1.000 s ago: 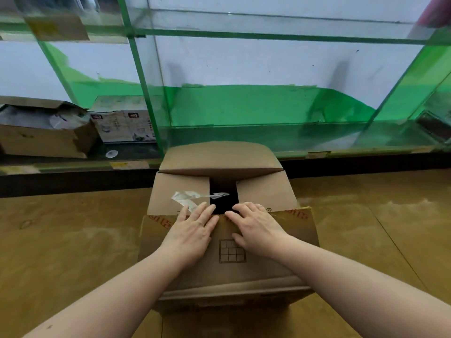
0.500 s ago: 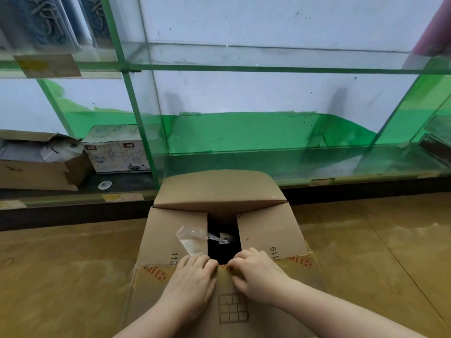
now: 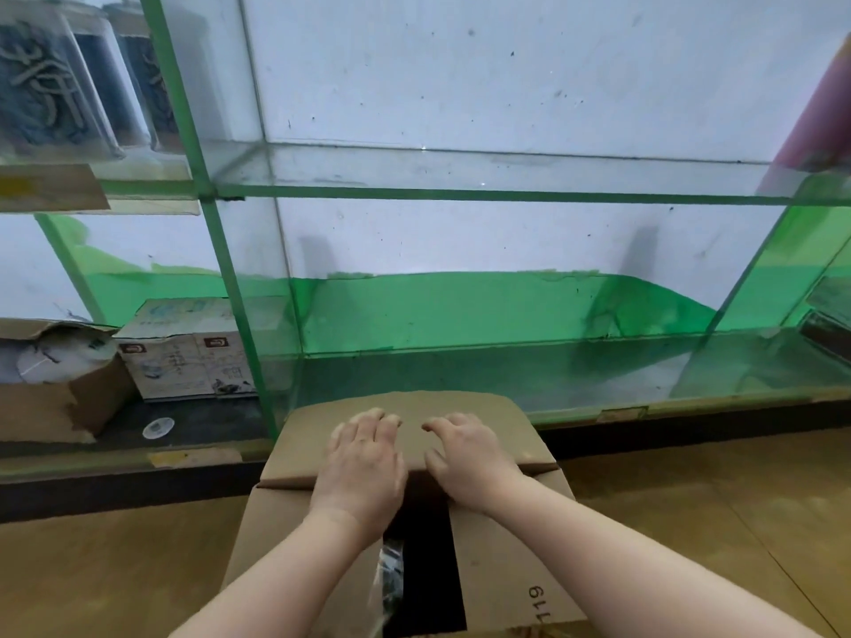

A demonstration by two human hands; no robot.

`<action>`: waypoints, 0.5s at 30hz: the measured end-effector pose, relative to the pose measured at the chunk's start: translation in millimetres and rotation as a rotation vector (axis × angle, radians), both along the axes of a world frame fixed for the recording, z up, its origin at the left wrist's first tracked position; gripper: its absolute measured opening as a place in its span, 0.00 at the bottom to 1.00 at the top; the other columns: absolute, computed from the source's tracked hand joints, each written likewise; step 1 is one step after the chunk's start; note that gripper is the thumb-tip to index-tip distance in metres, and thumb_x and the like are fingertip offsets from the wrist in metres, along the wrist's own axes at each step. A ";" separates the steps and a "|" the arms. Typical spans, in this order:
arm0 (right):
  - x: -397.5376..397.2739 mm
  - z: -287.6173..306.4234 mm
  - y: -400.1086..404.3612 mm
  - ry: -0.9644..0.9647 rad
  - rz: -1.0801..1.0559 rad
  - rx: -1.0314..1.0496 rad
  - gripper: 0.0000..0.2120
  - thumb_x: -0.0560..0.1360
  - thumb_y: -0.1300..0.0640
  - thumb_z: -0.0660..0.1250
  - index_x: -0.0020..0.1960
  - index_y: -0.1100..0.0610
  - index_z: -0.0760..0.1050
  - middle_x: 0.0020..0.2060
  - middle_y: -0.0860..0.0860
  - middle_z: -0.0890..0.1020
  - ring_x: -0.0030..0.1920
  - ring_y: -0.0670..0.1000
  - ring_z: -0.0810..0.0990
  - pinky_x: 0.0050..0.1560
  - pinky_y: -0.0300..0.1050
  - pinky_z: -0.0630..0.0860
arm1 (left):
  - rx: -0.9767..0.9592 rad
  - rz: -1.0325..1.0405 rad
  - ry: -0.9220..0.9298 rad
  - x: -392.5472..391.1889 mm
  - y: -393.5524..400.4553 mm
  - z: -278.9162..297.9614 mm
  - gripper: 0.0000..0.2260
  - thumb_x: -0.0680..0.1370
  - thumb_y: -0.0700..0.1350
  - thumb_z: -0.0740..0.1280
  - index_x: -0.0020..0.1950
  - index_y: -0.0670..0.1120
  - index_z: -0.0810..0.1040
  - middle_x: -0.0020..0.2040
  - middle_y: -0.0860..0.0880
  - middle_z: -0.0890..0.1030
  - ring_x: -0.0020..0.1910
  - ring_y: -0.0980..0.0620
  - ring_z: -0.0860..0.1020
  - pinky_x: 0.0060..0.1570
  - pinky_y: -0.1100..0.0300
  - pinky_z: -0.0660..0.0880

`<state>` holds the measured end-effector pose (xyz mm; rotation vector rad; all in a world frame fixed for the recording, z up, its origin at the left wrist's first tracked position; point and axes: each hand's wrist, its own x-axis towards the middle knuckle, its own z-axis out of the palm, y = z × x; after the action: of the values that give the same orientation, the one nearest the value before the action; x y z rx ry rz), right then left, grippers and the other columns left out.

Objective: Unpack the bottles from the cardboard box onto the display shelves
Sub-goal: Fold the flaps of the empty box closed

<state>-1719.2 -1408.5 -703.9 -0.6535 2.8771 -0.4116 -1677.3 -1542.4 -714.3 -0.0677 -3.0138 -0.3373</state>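
Note:
A brown cardboard box [image 3: 502, 545] stands on the floor in front of the glass display shelves [image 3: 460, 170]. Its two side flaps lie nearly closed, with a dark gap [image 3: 428, 573] between them, and no bottle shows inside. A strip of clear tape [image 3: 389, 577] hangs at the gap's left edge. My left hand [image 3: 364, 458] and my right hand [image 3: 465, 458] both rest on the far flap [image 3: 308, 444], fingers spread over its top. The lower glass shelf [image 3: 506, 366] behind the box holds nothing in this bay.
In the left bay sit an open brown carton [image 3: 46, 402], white printed boxes [image 3: 184, 356] and a small round cap [image 3: 158, 427]. Dark packaged items [image 3: 46, 85] stand on the upper left shelf. A green frame post [image 3: 230, 292] divides the bays. Brown floor [image 3: 690, 522] surrounds the box.
Both hands have moved from the near flap across the gap onto the far flap. The view has tilted up, so more of the upper shelf shows.

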 end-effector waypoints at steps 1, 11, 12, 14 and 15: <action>-9.1 -0.8 -3.2 -0.016 -0.012 0.027 0.22 0.80 0.54 0.55 0.73 0.55 0.63 0.69 0.54 0.69 0.69 0.54 0.64 0.69 0.46 0.62 | -0.006 0.026 -0.086 -12.0 -4.0 -0.9 0.21 0.82 0.50 0.49 0.75 0.47 0.56 0.75 0.48 0.57 0.75 0.49 0.55 0.74 0.54 0.48; -76.7 -29.3 -17.8 -0.098 -0.090 0.157 0.23 0.80 0.51 0.55 0.73 0.56 0.62 0.70 0.57 0.67 0.70 0.57 0.64 0.69 0.49 0.63 | -0.116 0.023 -0.283 -81.2 -12.6 -34.9 0.24 0.82 0.53 0.49 0.77 0.46 0.54 0.77 0.46 0.57 0.75 0.46 0.56 0.73 0.52 0.51; -81.7 -33.3 -19.4 -0.107 -0.091 0.163 0.23 0.80 0.51 0.55 0.73 0.56 0.62 0.70 0.57 0.67 0.70 0.57 0.65 0.69 0.49 0.63 | -0.114 0.024 -0.300 -85.5 -11.8 -38.0 0.24 0.82 0.53 0.49 0.77 0.46 0.54 0.77 0.46 0.57 0.75 0.46 0.56 0.73 0.52 0.52; -90.8 -41.7 -23.1 -0.131 -0.095 0.169 0.23 0.80 0.51 0.55 0.73 0.57 0.63 0.70 0.57 0.67 0.70 0.57 0.65 0.69 0.50 0.64 | -0.115 0.019 -0.319 -92.7 -9.1 -43.8 0.24 0.82 0.54 0.49 0.76 0.46 0.56 0.77 0.46 0.57 0.75 0.46 0.56 0.73 0.51 0.52; -95.0 -45.8 -25.0 -0.139 -0.099 0.169 0.22 0.80 0.51 0.55 0.72 0.57 0.63 0.69 0.57 0.68 0.69 0.57 0.66 0.69 0.50 0.65 | -0.117 0.013 -0.328 -96.4 -7.7 -46.7 0.24 0.82 0.54 0.48 0.76 0.46 0.56 0.77 0.46 0.57 0.75 0.46 0.56 0.72 0.51 0.53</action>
<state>-1814.2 -1433.5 -749.7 -0.4379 2.7799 -0.2137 -1773.7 -1550.2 -761.0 -0.0021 -3.3558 -0.1855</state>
